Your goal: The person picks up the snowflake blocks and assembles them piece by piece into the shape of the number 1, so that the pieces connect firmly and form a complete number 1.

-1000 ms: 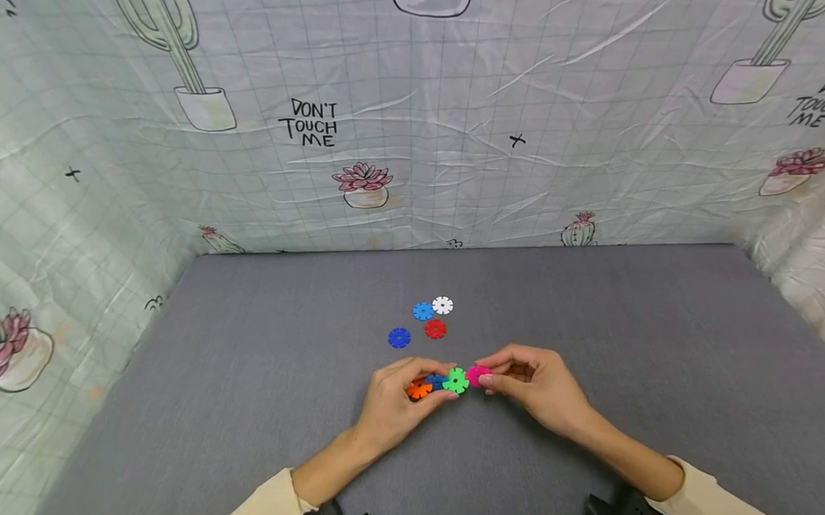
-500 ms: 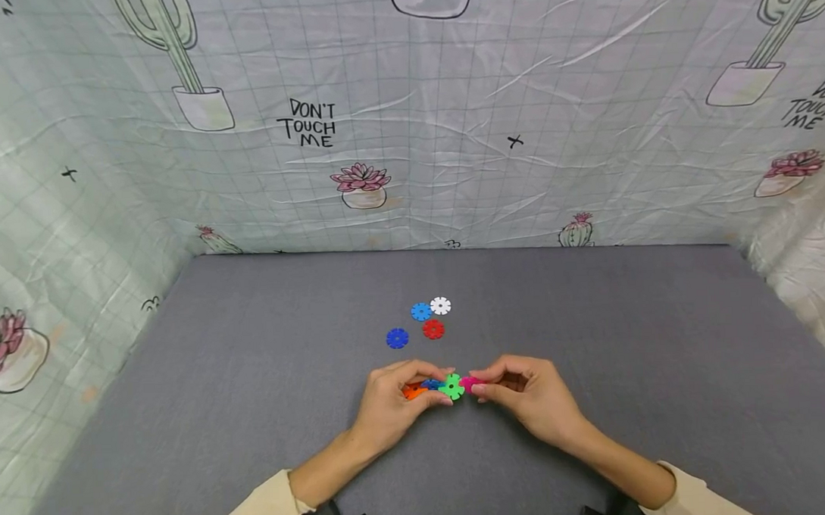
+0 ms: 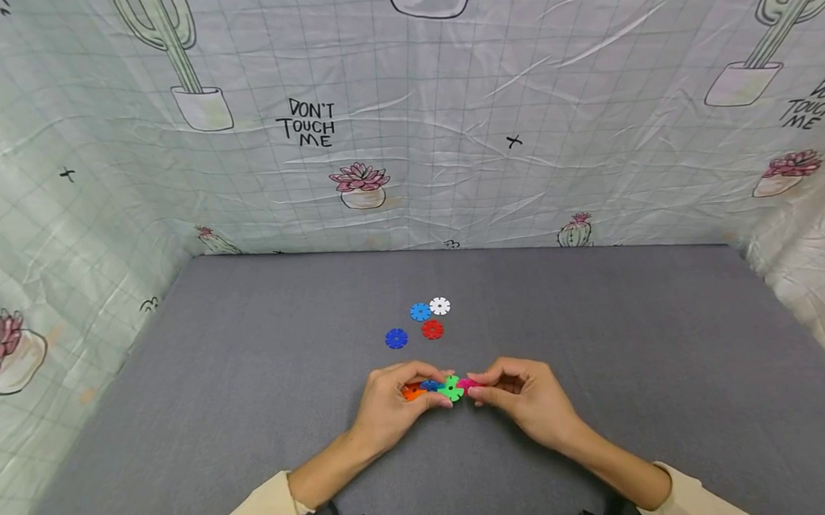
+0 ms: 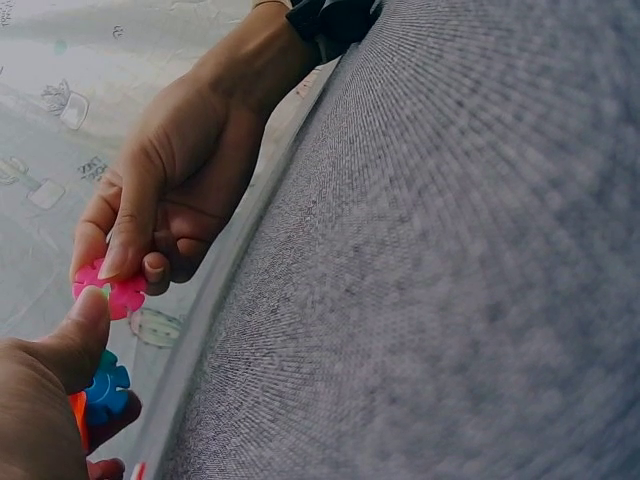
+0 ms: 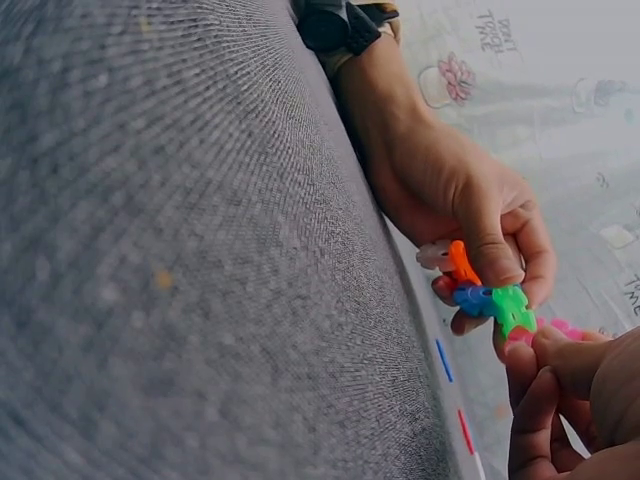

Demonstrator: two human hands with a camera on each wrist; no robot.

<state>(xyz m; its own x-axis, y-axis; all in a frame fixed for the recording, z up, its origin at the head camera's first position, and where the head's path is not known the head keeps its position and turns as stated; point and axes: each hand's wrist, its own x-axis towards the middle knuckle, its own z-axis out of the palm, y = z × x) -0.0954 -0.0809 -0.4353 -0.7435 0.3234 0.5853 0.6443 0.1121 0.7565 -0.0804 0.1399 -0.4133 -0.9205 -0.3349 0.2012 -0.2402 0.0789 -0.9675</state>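
My left hand (image 3: 390, 401) grips a short chain of notched plastic discs. An orange disc (image 3: 413, 392), a blue disc (image 3: 431, 386) and a green disc (image 3: 451, 390) show in it; the right wrist view adds a whitish disc (image 5: 433, 254) at its end. Between thumb and fingers, my right hand (image 3: 532, 399) pinches a pink disc (image 4: 125, 296) against the green disc's right edge. How deep their slots interlock cannot be seen. Fingers of both hands hide parts of the discs.
Beyond the hands, a light blue disc (image 3: 420, 312), a white disc (image 3: 440, 306), a red disc (image 3: 432, 329) and a dark blue disc (image 3: 396, 338) lie loose on the grey table (image 3: 619, 318). A patterned curtain (image 3: 449, 135) hangs behind and at the sides.
My right hand has shifted left and slightly nearer, bringing the pink disc closer against the green one. The left hand keeps its grip, almost in place. The loose discs lie as before.
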